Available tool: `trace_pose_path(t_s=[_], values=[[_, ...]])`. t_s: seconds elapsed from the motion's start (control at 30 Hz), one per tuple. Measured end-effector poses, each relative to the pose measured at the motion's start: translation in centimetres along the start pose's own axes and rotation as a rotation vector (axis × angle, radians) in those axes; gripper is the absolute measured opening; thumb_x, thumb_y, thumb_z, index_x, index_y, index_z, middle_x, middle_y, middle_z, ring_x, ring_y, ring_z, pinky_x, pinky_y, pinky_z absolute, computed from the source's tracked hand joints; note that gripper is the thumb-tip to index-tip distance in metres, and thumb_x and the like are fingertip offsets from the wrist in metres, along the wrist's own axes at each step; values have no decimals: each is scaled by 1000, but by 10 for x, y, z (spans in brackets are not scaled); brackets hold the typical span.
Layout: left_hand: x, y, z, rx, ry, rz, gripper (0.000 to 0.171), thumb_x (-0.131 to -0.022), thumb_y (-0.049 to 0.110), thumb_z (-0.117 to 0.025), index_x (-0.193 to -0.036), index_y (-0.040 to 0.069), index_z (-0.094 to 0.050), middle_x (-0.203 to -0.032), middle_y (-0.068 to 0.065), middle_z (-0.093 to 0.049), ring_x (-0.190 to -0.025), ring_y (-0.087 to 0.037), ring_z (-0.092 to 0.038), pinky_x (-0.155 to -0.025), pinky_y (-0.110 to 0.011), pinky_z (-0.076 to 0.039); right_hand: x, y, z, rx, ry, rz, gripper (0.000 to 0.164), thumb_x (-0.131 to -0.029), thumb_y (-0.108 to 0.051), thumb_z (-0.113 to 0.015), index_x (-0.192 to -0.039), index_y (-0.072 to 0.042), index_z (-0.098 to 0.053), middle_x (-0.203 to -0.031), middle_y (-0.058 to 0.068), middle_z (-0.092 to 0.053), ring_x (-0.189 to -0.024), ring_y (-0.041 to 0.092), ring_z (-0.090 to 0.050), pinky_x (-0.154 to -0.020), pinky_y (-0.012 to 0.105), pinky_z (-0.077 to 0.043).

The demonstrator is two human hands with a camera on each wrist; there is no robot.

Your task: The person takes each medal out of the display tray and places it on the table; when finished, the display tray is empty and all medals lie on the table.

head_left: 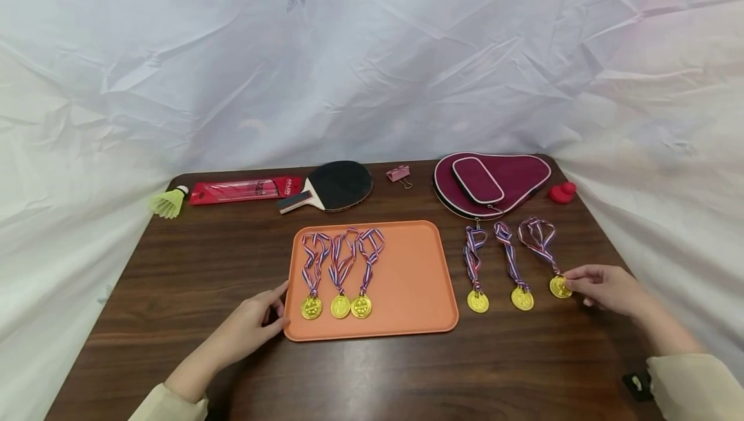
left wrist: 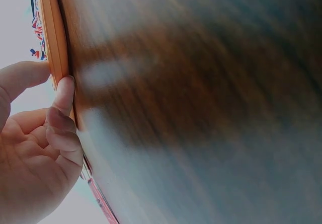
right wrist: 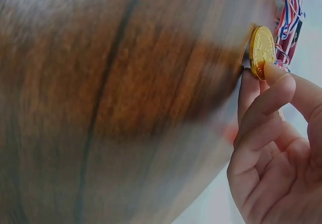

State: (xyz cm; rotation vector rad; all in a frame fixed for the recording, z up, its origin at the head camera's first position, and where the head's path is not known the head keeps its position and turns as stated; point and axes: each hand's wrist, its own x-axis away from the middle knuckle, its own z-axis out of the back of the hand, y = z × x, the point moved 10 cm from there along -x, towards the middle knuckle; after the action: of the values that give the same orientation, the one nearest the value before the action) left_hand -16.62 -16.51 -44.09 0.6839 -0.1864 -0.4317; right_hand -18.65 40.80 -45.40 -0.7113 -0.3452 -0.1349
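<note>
An orange tray [head_left: 414,279] lies on the brown wooden table, with three gold medals on striped ribbons in its left half. My left hand [head_left: 248,325] is at the tray's left edge, thumb and fingers holding the rim [left wrist: 56,38]. To the right of the tray, three more medals lie in a row, ribbons stretched toward the back. My right hand [head_left: 607,288] pinches the rightmost gold medal [right wrist: 262,53] by its edge, thumb on the face and a finger behind. Its ribbon [head_left: 537,239] trails behind it. The middle medal [head_left: 522,299] and the left one [head_left: 478,301] are untouched.
Along the back stand a shuttlecock [head_left: 168,202], a red packet [head_left: 238,190], a black table tennis bat [head_left: 340,185], a pink binder clip [head_left: 398,174], a maroon bat case [head_left: 517,179] and a small red object [head_left: 562,192]. White cloth [head_left: 360,72] hangs behind the table.
</note>
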Motion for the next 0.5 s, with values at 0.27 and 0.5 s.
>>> trace_pose_path(t_s=[0.27, 0.5], values=[[-1, -2, 0, -9, 1, 14, 60, -81, 14, -66, -132, -2, -39, -77, 8, -50, -55, -4, -41, -48, -20, -35, 0, 0, 1, 99, 48, 4, 48, -81, -43, -62, -103, 0, -64, -68, 2, -60, -54, 13, -52, -46, 28, -41], [0, -2, 0, -8, -8, 22, 60, -82, 16, -66, -133, -1, -39, -77, 8, -50, -54, -3, -40, -47, -20, -35, 5, -10, 10, 217, 113, 53, 45, -85, -44, -56, -98, -2, -65, -63, 2, -57, -55, 13, -48, -49, 29, -35]])
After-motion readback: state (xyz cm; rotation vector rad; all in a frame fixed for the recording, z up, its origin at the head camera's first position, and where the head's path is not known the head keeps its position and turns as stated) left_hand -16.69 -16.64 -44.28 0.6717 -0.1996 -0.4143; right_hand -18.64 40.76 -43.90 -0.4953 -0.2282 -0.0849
